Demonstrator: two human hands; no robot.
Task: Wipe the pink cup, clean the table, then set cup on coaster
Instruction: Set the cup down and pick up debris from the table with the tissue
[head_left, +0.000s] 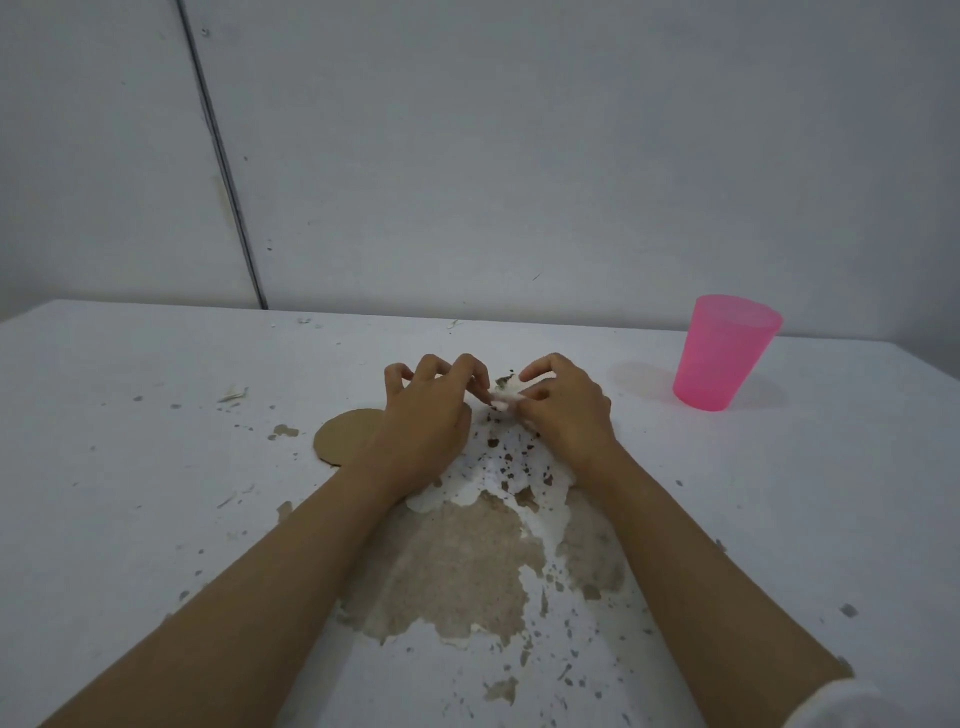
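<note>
L hand (426, 415), R hand (566, 410) pinch tissue (506, 394)

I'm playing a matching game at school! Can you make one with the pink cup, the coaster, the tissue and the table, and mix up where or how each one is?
Things:
1. pink cup
2. brown coaster
3. white tissue
4. table

Place or state:
A. pinched between the left hand and the right hand
B. white coat peeled off in patches
C. standing upright on the right, untouched
D. partly hidden behind the left hand

Pairs: 1-C, 2-D, 3-A, 4-B
</note>
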